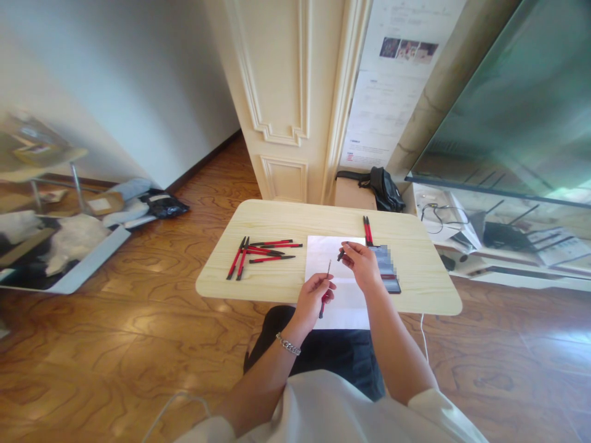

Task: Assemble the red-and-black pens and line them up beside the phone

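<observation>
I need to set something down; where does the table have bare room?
Bare: the table right of the dark device; also its far left corner, behind the pen pile. Crowded: the middle, with white paper, left hand and right hand.

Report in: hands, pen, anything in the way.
Left hand gripping red pen, thin end up. Right hand pinching small black piece, apart from pen. White paper on table; nothing seen between hands.
</observation>
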`<state>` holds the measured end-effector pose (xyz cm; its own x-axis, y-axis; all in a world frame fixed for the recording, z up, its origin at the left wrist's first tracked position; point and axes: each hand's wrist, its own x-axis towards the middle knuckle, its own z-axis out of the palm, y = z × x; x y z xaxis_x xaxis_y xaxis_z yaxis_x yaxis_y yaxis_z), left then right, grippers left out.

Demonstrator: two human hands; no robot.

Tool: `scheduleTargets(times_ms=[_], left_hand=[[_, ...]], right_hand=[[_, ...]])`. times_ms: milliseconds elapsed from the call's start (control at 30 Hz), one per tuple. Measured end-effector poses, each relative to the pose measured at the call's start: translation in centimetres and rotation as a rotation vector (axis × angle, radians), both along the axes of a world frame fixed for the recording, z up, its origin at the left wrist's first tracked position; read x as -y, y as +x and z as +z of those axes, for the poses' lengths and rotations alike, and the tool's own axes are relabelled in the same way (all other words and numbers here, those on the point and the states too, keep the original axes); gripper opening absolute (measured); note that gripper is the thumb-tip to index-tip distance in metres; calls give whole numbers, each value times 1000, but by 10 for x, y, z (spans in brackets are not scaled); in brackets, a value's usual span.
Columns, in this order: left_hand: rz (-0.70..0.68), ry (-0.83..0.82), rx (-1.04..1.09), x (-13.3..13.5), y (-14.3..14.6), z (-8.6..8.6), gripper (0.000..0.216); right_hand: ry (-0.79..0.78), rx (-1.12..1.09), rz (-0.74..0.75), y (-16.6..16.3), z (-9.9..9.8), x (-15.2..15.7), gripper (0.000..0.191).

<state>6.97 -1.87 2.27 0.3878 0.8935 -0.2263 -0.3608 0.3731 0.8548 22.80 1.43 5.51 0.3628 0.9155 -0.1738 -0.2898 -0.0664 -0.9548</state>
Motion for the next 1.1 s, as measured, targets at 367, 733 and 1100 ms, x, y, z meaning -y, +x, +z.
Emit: scheduleTargets(times_ms=[367, 733, 1100], left_hand=[[60, -35, 18, -1, -6, -5, 28], [102, -57, 36, -3, -14, -8, 32], [99, -61, 43, -3, -14, -3, 32]], right_hand=[[-216, 659, 134, -11, -36, -18, 32], [-371, 1185, 215, -35, -32, -36, 21], [-261, 1152, 172, -36, -27, -30, 29]])
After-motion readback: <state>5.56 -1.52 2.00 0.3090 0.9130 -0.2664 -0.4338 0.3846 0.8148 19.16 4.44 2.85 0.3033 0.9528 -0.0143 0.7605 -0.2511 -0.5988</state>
